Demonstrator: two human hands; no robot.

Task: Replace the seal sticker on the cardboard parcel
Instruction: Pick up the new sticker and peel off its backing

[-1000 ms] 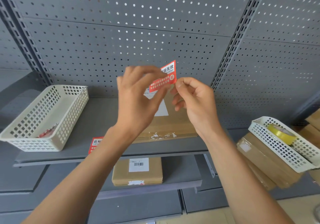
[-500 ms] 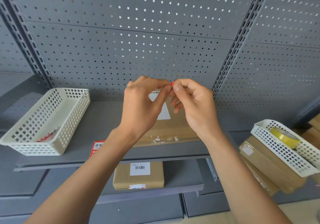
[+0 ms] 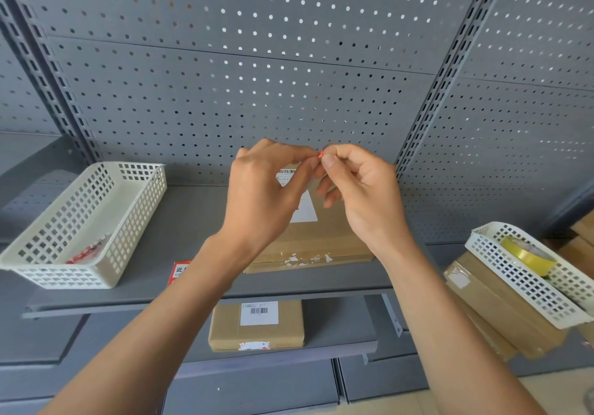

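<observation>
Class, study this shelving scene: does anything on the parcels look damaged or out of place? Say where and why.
Yes. The cardboard parcel on the upper shelf has torn white sticker scraps along its front edge. The parcel on the lower shelf has a ragged seal remnant too.

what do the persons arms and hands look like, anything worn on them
Both forearms are bare as far as the picture shows: no sleeves, gloves, watch or bracelets. The left hand and the right hand show no rings on the fingers that can be seen. The one clearly visible nail, on the right thumb, is short and unpainted.
</observation>
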